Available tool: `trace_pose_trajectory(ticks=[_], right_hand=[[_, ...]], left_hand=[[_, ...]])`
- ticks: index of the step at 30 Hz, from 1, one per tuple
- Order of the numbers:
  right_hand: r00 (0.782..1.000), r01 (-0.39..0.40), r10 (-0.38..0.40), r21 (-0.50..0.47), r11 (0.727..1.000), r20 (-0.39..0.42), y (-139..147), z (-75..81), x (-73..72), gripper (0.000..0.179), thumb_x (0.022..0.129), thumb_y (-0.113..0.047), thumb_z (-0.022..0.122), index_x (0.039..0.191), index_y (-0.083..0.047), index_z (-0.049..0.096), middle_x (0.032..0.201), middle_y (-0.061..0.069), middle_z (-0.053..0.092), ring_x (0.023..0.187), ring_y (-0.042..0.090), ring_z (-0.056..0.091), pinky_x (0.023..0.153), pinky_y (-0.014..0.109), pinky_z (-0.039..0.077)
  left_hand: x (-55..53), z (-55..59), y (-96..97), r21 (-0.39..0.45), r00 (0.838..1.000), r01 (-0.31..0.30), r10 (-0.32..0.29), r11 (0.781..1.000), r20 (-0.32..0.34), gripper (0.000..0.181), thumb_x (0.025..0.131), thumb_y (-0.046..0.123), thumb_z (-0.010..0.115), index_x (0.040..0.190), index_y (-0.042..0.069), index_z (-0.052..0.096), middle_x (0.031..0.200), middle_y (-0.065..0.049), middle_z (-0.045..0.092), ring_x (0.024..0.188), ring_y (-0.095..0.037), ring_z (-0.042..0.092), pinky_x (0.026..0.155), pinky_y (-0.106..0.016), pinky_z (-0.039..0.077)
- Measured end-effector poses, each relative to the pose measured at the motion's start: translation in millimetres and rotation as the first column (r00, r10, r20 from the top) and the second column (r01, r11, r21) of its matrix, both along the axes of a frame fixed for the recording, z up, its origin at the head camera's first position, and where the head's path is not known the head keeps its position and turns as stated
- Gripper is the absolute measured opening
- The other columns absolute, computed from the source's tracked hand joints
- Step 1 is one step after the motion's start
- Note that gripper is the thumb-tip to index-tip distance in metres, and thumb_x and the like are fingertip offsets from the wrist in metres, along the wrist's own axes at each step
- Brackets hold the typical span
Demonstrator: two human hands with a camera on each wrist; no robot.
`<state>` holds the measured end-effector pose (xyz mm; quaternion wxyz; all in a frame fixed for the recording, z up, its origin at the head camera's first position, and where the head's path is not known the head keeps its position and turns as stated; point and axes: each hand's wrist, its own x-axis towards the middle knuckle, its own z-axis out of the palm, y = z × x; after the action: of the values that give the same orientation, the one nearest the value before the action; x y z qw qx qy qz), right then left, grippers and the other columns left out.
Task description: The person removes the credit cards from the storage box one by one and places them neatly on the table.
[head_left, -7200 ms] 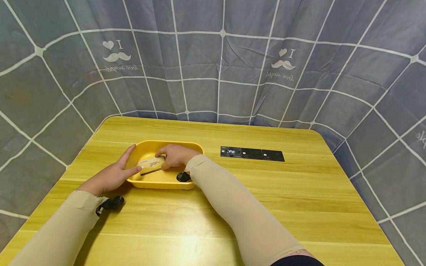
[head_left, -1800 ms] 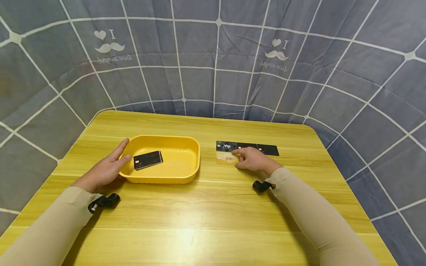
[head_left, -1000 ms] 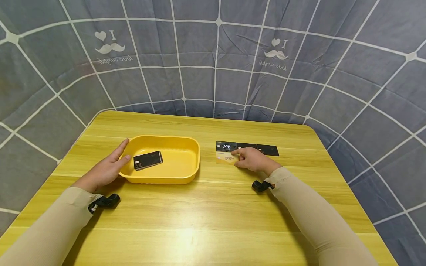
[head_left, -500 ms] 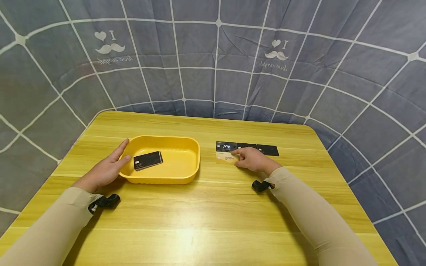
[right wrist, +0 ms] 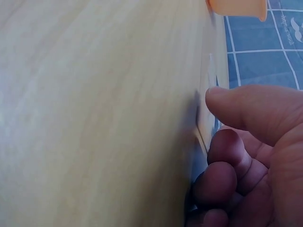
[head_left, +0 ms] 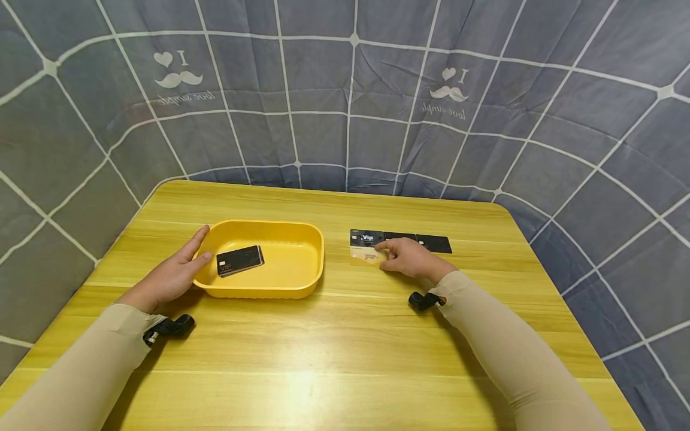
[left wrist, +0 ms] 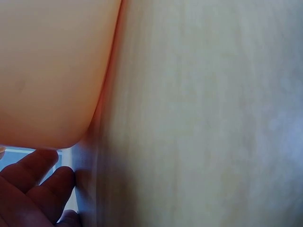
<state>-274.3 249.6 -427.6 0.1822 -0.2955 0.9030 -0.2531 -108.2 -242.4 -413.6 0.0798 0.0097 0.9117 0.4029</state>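
In the head view my right hand (head_left: pixel 412 257) pinches the right end of a yellow-and-white card (head_left: pixel 364 257), index finger at its far edge and thumb at its near edge. This card lies flat just below a black "Vip" card (head_left: pixel 366 237). Two more black cards, a middle card (head_left: pixel 399 235) and a right card (head_left: pixel 435 243), continue that row and are partly covered by my hand. With fingers straight, my left hand (head_left: pixel 169 275) rests against the left end of a yellow tray (head_left: pixel 269 293). Inside it lies a small stack of cards (head_left: pixel 239 260), black on top.
The yellow wood-grain table (head_left: pixel 312 353) holds everything. Behind and beside it hangs a grey curtain (head_left: pixel 323 78) with white grid lines. Black wrist cameras, a left one (head_left: pixel 175 325) and a right one (head_left: pixel 422 301), jut out below the hands.
Over seven seconds, my right hand has left the tray, where a pale card topped the stack, and come to the row with the yellow-and-white card. For about two seconds both hands stay put.
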Motion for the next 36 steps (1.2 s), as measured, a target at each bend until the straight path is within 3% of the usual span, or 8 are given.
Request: trace_pose_trajectory(ticks=[12, 23, 36], right_hand=[[0.996, 0.064, -0.06, -0.059, 0.996, 0.068, 0.0, 12.4, -4.6, 0.055, 0.1, -0.025, 0.073, 0.15, -0.011, 0.058, 0.066, -0.001, 0.053, 0.054, 0.015, 0.043, 0.055, 0.028, 0.036], [0.999, 0.024, -0.026, -0.083, 0.996, -0.022, -24.0, 37.5, -7.6, 0.055, 0.102, -0.024, 0.07, 0.152, -0.008, 0.056, 0.062, -0.002, 0.048, 0.05, 0.014, 0.036, 0.056, 0.031, 0.036], [0.994, -0.061, 0.052, -0.087, 0.994, -0.101, -79.1, 70.2, 1.7, 0.054, 0.101, -0.033, 0.071, 0.151, -0.017, 0.059, 0.065, 0.0, 0.049, 0.057, 0.018, 0.043, 0.058, 0.03, 0.039]], left_hand=[[2.7, 0.0, -0.7, 0.022, 1.0, -0.002, 0.002, 1.0, 0.0, 0.072, 0.116, 0.044, 0.032, 0.168, 0.028, -0.014, 0.177, -0.012, -0.014, 0.158, -0.057, -0.003, 0.12, -0.08, 0.005], [2.2, -0.2, -1.9, 0.018, 1.0, -0.002, 0.002, 1.0, 0.016, 0.073, 0.115, 0.046, 0.032, 0.168, 0.029, -0.015, 0.177, -0.011, -0.015, 0.158, -0.057, -0.002, 0.12, -0.08, 0.007], [3.1, 4.3, -1.7, -0.025, 0.999, 0.0, 0.001, 1.0, 0.033, 0.074, 0.115, 0.049, 0.033, 0.169, 0.029, -0.014, 0.177, -0.018, -0.011, 0.156, -0.061, 0.004, 0.118, -0.082, 0.011]])
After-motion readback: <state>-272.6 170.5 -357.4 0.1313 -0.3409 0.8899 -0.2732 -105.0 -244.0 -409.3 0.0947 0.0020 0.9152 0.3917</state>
